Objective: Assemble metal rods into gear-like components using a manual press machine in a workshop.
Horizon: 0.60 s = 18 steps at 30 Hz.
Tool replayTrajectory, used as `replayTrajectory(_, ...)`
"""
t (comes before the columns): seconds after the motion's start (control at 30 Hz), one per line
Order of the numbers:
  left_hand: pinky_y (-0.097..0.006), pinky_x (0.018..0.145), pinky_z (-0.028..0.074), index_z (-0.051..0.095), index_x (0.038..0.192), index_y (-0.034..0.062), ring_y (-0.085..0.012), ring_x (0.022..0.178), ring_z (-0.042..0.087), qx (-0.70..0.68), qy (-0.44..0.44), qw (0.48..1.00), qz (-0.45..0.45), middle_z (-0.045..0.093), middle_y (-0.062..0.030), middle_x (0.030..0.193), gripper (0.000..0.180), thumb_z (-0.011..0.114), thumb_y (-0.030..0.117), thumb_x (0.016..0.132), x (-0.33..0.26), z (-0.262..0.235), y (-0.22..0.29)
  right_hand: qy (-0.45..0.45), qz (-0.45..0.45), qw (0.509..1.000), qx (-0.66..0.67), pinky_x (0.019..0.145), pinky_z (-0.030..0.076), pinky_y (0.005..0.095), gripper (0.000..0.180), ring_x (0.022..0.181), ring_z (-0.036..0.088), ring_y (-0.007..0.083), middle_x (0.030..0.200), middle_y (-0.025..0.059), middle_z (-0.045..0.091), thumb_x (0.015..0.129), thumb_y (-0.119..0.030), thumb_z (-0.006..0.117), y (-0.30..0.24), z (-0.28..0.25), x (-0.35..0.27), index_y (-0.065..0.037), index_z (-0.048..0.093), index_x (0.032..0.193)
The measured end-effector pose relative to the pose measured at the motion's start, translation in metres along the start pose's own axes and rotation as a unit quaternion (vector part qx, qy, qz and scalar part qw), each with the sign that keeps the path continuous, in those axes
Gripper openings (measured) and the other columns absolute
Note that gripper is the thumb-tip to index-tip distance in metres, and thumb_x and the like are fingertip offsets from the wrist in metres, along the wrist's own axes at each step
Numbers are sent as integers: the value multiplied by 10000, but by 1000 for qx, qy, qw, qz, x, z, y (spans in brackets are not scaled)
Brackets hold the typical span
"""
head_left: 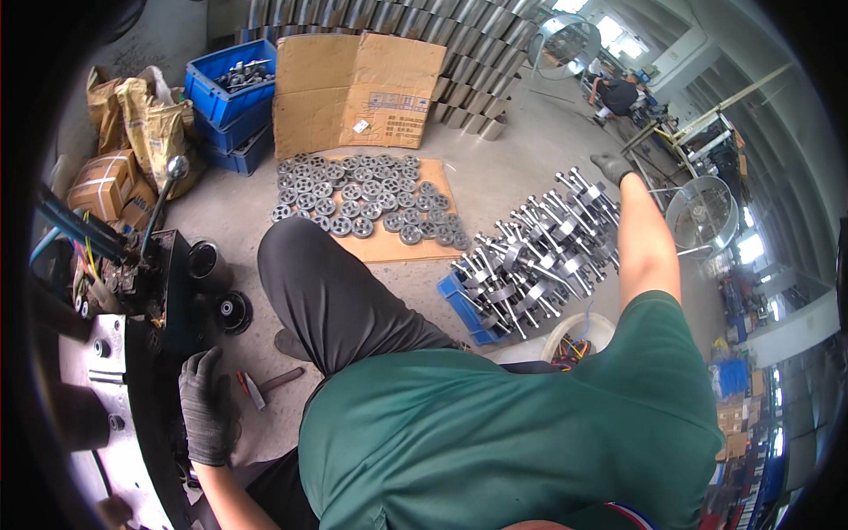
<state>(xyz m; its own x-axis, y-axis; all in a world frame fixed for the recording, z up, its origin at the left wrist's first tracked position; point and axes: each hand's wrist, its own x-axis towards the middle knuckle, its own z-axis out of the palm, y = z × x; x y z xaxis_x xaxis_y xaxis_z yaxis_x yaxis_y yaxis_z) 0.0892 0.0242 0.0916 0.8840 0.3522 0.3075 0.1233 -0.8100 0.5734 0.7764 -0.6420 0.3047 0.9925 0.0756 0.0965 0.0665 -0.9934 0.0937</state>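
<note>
My right hand [611,166], in a dark glove, reaches out over the far end of a stack of steel shafts with collars [534,256] and closes on one shaft there. The stack rests on a blue crate [461,309]. My left hand [207,405], also gloved, rests with its fingers curled against the dark edge of a machine [150,353] at the left; I see nothing held in it. My green shirt and one dark trouser leg fill the middle of the view.
Round metal wheels [358,199] lie in rows on a cardboard sheet on the floor. Behind stand a cardboard box [353,88], blue bins [231,88], sacks and stacked metal rings. A hammer [265,384] lies on the floor. Two fans [702,216] stand at right. A person [618,95] works far back.
</note>
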Motion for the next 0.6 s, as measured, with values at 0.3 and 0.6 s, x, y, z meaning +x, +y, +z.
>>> replayTrajectory(0.3, -487, 966, 500, 673, 1220, 53, -399, 1114, 607, 56, -23, 995, -74, 651, -183, 1166, 411, 732, 57, 813, -28, -39, 7, -180, -41, 975, 125, 1038, 481, 479, 497, 1184, 648, 404, 1304, 208, 695, 1014, -459, 568, -220, 84, -159, -77, 698, 1305)
replayTrajectory(0.6, -480, 967, 483, 670, 1269, 95, -357, 1130, 614, 90, -55, 992, -62, 649, -134, 1165, 410, 729, 201, 878, -42, -36, -10, -212, -343, 915, 14, 1010, 492, 477, 463, 1148, 658, 396, 1255, 203, 708, 1005, -433, 593, -339, 151, -242, -70, 706, 1269)
